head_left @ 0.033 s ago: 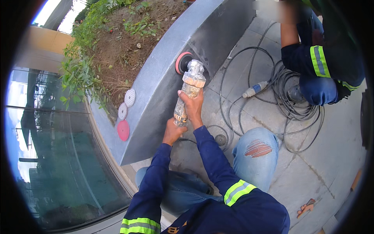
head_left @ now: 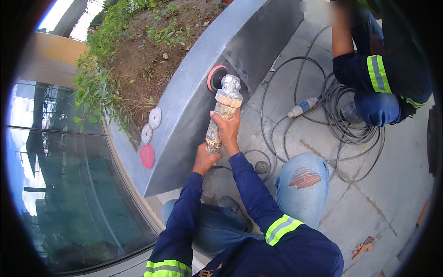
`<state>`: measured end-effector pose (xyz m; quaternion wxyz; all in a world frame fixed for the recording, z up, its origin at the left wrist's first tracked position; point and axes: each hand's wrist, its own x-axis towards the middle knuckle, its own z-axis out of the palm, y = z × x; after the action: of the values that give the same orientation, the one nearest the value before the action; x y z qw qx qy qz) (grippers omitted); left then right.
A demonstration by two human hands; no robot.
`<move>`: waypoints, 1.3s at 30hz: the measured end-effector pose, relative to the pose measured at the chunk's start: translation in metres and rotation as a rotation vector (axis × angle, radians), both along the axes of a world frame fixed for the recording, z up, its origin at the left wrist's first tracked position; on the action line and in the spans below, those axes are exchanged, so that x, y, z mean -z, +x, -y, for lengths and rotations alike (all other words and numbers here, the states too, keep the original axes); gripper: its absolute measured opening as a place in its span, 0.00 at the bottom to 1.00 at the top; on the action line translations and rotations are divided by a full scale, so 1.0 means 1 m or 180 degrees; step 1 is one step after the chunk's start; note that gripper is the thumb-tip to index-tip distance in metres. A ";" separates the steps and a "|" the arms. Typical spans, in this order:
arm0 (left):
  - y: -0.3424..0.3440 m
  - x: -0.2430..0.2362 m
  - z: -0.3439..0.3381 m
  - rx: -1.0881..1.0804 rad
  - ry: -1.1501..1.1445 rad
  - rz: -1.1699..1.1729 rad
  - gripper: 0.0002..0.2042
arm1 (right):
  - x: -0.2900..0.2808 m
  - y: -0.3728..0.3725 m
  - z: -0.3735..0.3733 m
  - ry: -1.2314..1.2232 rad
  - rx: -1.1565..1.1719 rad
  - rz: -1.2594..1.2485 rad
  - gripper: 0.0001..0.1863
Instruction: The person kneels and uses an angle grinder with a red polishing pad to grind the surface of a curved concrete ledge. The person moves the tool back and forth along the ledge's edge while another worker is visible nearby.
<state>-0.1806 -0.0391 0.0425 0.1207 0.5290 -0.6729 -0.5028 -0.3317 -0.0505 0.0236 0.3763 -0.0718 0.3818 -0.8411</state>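
Observation:
I hold a dusty angle grinder (head_left: pixel 229 94) in both hands. My left hand (head_left: pixel 206 158) is closed round its rear end, beside the cord. My right hand (head_left: pixel 226 127) wraps the body further forward, just behind the head. At the far end a black backing pad with a pink-red rim (head_left: pixel 216 78) meets the upper side of the grey planter wall (head_left: pixel 194 120), close to its top edge. Whether the pad is spinning cannot be made out. On the wall's top lie two pale round polishing pads (head_left: pixel 154 118) and a pink one (head_left: pixel 147 156).
Soil and green plants (head_left: pixel 99 87) fill the planter. Coiled black cable (head_left: pixel 341 108) and a plug connector (head_left: pixel 302 106) lie on the paved floor, with a round disc (head_left: pixel 261 167) near my knee. Another person (head_left: pixel 369 78) crouches at the right. Glass (head_left: pixel 78 194) stands at the left.
The grinder and its pad sit very slightly lower in the picture, and the whole view has shifted a little. Both hands keep their grip.

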 end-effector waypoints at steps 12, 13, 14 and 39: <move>-0.001 0.004 0.022 0.0220 -0.0032 -0.0055 0.19 | 0.011 -0.007 0.013 -0.0106 0.0087 0.0243 0.35; -0.002 0.007 0.019 0.0218 -0.0002 -0.0053 0.19 | 0.013 -0.004 0.009 -0.0109 0.0132 0.0113 0.34; 0.001 0.009 0.014 0.0192 -0.0002 -0.0046 0.19 | 0.014 0.001 0.006 -0.0111 0.0176 -0.0017 0.32; 0.002 0.017 0.013 0.0060 0.0121 0.0034 0.19 | 0.005 -0.001 -0.001 0.0035 0.0090 -0.0310 0.31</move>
<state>-0.1782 -0.0518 0.0251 0.1023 0.5275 -0.6688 -0.5138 -0.3322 -0.0500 0.0182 0.3458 -0.1052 0.4053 -0.8397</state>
